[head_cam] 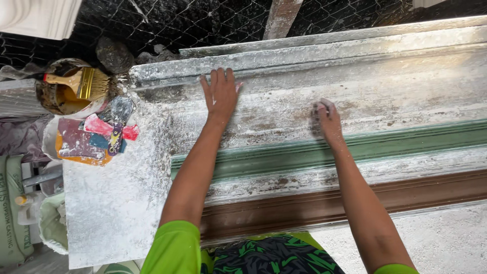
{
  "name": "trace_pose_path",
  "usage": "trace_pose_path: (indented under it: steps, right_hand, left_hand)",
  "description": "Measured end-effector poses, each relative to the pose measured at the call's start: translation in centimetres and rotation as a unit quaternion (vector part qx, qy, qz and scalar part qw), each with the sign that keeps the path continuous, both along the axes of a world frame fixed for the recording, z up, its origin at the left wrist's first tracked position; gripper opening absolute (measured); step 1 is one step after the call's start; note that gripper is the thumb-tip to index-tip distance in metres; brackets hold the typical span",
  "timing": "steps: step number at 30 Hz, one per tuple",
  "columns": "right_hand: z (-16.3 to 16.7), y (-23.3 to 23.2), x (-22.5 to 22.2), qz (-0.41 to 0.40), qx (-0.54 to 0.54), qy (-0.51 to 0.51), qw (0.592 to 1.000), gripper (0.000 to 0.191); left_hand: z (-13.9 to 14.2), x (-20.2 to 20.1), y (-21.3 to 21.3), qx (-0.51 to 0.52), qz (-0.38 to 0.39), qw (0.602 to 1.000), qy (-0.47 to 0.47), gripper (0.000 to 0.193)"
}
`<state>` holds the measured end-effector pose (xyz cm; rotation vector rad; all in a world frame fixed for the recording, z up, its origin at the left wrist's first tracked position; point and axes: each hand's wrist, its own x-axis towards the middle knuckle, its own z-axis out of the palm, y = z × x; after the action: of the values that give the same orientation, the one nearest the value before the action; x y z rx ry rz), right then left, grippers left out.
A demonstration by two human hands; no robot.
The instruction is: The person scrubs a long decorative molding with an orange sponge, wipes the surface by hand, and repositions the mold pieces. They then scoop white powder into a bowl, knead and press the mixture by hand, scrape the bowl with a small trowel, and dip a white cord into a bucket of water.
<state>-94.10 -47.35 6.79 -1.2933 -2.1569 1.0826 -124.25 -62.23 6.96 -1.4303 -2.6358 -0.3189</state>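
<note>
A long moulding form point(355, 86) with green and brown ribs lies across a plaster-dusted bench, coated in white plaster. My left hand point(219, 93) rests flat on its upper band, fingers straight and close together, pointing away from me. My right hand point(327, 117) is bunched with the fingers curled down onto the white surface just above the green rib point(406, 139); whether it holds a small pad or cloth is hidden under the fingers. Both forearms reach out from bright green sleeves.
At the left, a dirty pot point(61, 96) holds a yellow-handled brush point(83, 82). Beside it a bucket point(76, 144) carries red and blue plastic scrapers point(112, 129). A plaster bag point(12, 213) stands at the lower left. Black stone and wire mesh point(177, 20) lie beyond the form.
</note>
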Motion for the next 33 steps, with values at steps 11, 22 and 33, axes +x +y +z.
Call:
trace_pose_path:
  steps: [11,22,33]
  right_hand:
    - [-0.8,8.6,5.3,-0.296,-0.307,0.372,0.824,0.041]
    - [-5.5,6.4,7.6,-0.38,-0.272,0.295,0.833,0.041]
    - [-6.9,4.8,7.2,-0.373,-0.324,0.312,0.811,0.059]
  left_hand:
    - [-1.6,0.1,-7.4,-0.006,-0.195,0.978,-0.073,0.037]
    - [-6.5,1.4,-11.7,-0.082,-0.209,0.971,-0.081,0.047]
    - [-8.4,0.8,-14.4,-0.09,-0.189,0.975,-0.072,0.078]
